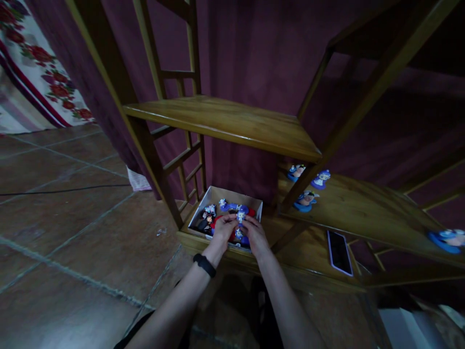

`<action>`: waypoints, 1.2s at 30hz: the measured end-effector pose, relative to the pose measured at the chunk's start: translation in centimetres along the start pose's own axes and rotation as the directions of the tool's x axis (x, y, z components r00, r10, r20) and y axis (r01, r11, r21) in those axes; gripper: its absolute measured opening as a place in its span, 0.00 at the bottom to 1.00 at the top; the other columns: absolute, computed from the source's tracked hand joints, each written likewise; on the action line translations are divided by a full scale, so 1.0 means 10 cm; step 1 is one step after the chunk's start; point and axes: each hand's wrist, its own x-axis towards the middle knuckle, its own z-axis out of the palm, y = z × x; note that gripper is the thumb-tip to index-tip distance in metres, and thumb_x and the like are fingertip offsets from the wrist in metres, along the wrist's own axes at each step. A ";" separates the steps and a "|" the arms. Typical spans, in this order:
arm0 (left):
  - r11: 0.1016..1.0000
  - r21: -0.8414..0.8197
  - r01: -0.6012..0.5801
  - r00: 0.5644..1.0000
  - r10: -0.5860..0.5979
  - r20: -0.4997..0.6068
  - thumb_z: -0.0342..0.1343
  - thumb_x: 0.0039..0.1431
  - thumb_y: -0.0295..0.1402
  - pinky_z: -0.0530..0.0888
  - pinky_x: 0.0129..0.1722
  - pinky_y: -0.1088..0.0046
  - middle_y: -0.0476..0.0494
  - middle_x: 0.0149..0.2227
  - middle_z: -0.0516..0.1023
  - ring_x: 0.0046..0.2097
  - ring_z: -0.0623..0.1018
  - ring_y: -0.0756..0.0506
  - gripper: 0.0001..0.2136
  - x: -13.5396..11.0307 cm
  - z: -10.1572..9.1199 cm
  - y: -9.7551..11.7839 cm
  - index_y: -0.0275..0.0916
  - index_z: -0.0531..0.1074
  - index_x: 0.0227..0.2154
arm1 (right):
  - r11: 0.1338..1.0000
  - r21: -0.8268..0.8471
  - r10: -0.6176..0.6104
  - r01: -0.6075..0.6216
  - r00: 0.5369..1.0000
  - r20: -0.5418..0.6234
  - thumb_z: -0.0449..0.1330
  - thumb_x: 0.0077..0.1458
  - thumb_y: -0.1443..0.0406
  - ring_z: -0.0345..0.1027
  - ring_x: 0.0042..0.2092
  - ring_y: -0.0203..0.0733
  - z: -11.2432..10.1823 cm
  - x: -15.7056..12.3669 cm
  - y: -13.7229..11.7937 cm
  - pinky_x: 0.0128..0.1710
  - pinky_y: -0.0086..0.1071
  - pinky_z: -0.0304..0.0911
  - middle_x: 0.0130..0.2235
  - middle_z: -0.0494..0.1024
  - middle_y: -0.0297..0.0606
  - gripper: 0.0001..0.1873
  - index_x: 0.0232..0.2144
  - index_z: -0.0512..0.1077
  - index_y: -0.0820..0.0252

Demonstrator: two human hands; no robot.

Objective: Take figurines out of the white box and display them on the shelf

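Over a shallow cardboard box [258, 209] on the bottom shelf, both my hands meet around a small blue-and-white figurine [240, 216]. The fingers of my left hand [224, 228] close on its left side, and those of my right hand [254, 231] on its right side. Below and around my hands the box holds several more figurines, among them a white-and-blue one [223, 203] at the back and a dark-haired one [208, 221] at the left. Something red lies among them, partly hidden by my fingers.
On the right shelf stand figurines on blue bases [305, 201], a purple-and-white figurine [321, 179], and another at the far right [448, 239]. A phone [339, 253] lies on the lower board. Wooden uprights [308, 182] and a higher shelf [218, 118] frame the box.
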 end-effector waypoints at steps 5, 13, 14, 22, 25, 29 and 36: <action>0.936 0.258 -0.240 0.971 0.235 0.052 0.57 0.46 0.26 0.72 0.36 0.73 0.46 0.29 0.78 0.31 0.75 0.49 0.10 -0.02 0.04 -0.05 0.33 0.76 0.34 | 0.999 -0.033 -0.021 0.021 1.000 0.011 0.64 0.36 0.66 0.72 0.40 0.40 -0.02 0.06 0.09 0.41 0.32 0.65 0.37 0.80 0.34 0.17 0.35 0.75 0.58; 0.418 0.745 -0.519 0.811 0.517 0.275 0.49 0.52 0.19 0.68 0.50 0.65 0.36 0.46 0.74 0.49 0.73 0.44 0.18 -0.17 0.04 0.01 0.33 0.71 0.46 | 0.992 -0.105 -0.073 0.067 0.996 -0.047 0.62 0.37 0.66 0.71 0.41 0.39 -0.09 0.12 0.19 0.41 0.32 0.65 0.39 0.79 0.34 0.20 0.38 0.74 0.57; 0.357 0.759 -0.544 0.790 0.523 0.320 0.47 0.53 0.19 0.68 0.51 0.66 0.35 0.47 0.73 0.50 0.72 0.44 0.18 -0.19 0.04 0.01 0.33 0.70 0.47 | 0.991 -0.111 -0.084 0.078 0.995 -0.047 0.62 0.37 0.66 0.71 0.40 0.38 -0.09 0.12 0.20 0.41 0.31 0.65 0.39 0.79 0.33 0.20 0.38 0.74 0.57; -0.162 0.811 -0.562 0.729 0.368 0.578 0.44 0.54 0.19 0.71 0.47 0.69 0.30 0.53 0.66 0.50 0.73 0.43 0.24 -0.30 0.02 0.04 0.30 0.58 0.56 | 0.997 0.012 -0.070 0.071 0.996 -0.053 0.62 0.36 0.68 0.71 0.32 0.34 -0.04 0.04 0.13 0.32 0.26 0.65 0.31 0.78 0.29 0.13 0.30 0.73 0.58; -0.293 0.769 -0.568 0.701 0.317 0.639 0.43 0.55 0.19 0.70 0.47 0.69 0.29 0.52 0.67 0.50 0.72 0.42 0.22 -0.32 0.02 0.07 0.29 0.58 0.55 | 0.996 0.058 -0.065 0.064 0.998 0.008 0.62 0.37 0.69 0.70 0.31 0.32 -0.04 0.01 0.08 0.31 0.25 0.65 0.29 0.78 0.29 0.09 0.27 0.73 0.58; -0.376 0.718 -0.585 0.657 0.299 0.692 0.42 0.57 0.20 0.70 0.46 0.69 0.29 0.50 0.68 0.50 0.72 0.42 0.22 -0.33 0.01 0.07 0.28 0.56 0.55 | 0.997 0.078 -0.023 0.018 0.998 0.055 0.61 0.39 0.69 0.70 0.30 0.31 -0.08 -0.01 0.03 0.31 0.24 0.66 0.29 0.78 0.28 0.06 0.26 0.72 0.59; -0.399 0.672 -0.625 0.620 0.269 0.737 0.40 0.58 0.20 0.70 0.46 0.67 0.28 0.50 0.67 0.49 0.72 0.41 0.21 -0.34 -0.01 0.00 0.27 0.56 0.55 | 0.997 0.055 0.056 -0.059 0.996 0.066 0.59 0.41 0.71 0.71 0.32 0.33 -0.12 -0.06 -0.02 0.32 0.25 0.67 0.29 0.78 0.29 0.06 0.26 0.72 0.59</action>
